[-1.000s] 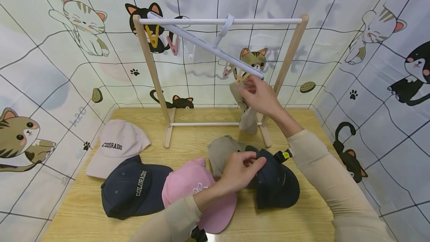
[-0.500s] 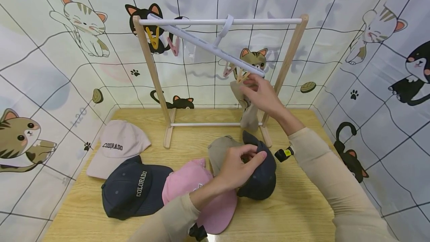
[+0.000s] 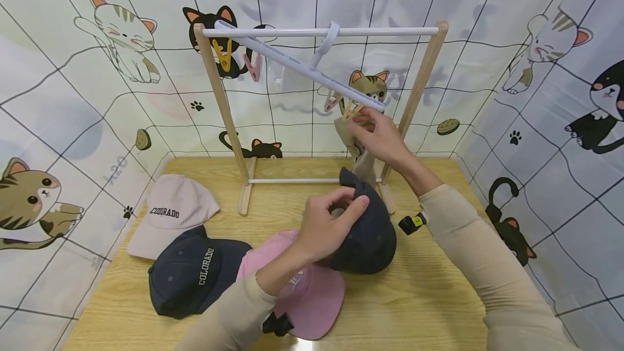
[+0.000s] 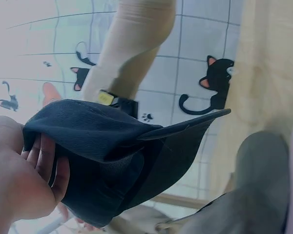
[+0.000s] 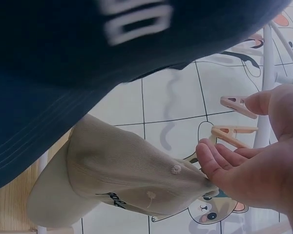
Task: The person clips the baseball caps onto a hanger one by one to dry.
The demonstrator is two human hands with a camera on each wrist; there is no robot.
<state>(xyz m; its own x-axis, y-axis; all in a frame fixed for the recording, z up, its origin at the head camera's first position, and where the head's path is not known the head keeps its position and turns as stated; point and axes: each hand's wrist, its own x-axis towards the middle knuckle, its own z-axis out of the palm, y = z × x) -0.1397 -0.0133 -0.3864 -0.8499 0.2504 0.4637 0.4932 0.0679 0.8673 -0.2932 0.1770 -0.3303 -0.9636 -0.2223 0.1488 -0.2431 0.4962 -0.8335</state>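
My left hand (image 3: 324, 226) pinches the back edge of a navy baseball cap (image 3: 368, 237) and holds it above the table. In the left wrist view its brim points right; white lettering shows in the right wrist view. My right hand (image 3: 385, 142) is raised at the low end of a tilted white clip hanger (image 3: 292, 64). Its thumb stands apart from the loosely bent fingers, whose tips are at the upper edge of a hanging beige cap (image 5: 132, 161). A yellow clip (image 3: 352, 110) and a pink clip (image 3: 333, 102) are beside them. What holds the beige cap is hidden.
The hanger hooks over the white bar (image 3: 390, 31) of a wooden-legged rack. More clips, yellow (image 3: 223, 56) and pink (image 3: 253, 66), hang at its high end. On the table lie a pale cap (image 3: 177, 202), another navy cap (image 3: 195, 272), a pink cap (image 3: 312, 297) and a second beige cap (image 4: 261, 161).
My left hand has lifted the navy cap off the right side of the table, turned it, and brought it up and left toward the rack. My right hand has hardly moved.
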